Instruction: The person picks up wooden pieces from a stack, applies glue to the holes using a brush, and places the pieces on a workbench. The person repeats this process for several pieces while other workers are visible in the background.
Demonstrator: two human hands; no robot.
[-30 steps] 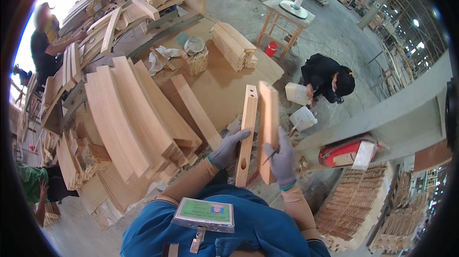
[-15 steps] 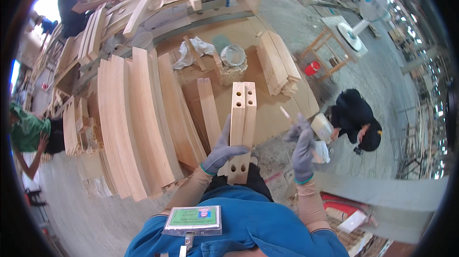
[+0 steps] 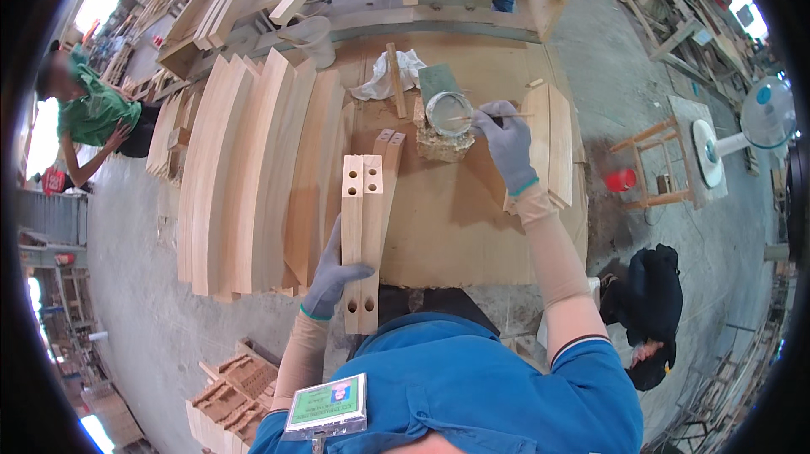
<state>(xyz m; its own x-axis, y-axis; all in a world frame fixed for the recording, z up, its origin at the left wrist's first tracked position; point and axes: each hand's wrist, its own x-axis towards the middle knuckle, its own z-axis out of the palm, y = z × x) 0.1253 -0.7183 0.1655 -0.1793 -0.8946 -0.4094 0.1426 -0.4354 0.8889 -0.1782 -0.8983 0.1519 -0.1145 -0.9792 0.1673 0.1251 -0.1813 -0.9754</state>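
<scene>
My left hand [image 3: 336, 272], in a grey glove, is closed around a pair of wooden pieces [image 3: 363, 226] held side by side. Round holes show near both ends of their facing surface. My gloved right hand [image 3: 506, 140] pinches a thin wooden stick [image 3: 509, 115] whose tip reaches into an open round can [image 3: 449, 114]. The can stands on a rough chipped block [image 3: 445, 147], and its rim is smeared with pale matter. Just beyond the held pair, two more narrow wooden pieces [image 3: 390, 140] with holes at their ends lie on the cardboard-covered table [image 3: 472, 235].
Long curved boards [image 3: 245, 175] are stacked at left, more boards [image 3: 550, 142] at right. A white cloth [image 3: 384, 74] with a wooden strip and a bucket [image 3: 314, 39] sit farther back. A fan [image 3: 742, 129], a red bucket [image 3: 621, 180] and a crouching person [image 3: 645, 310] are at right; another person [image 3: 97, 112] stands left.
My right hand has moved forward with the stick, bringing its tip into the can. My left hand still grips the wooden pair. The whole view has shifted.
</scene>
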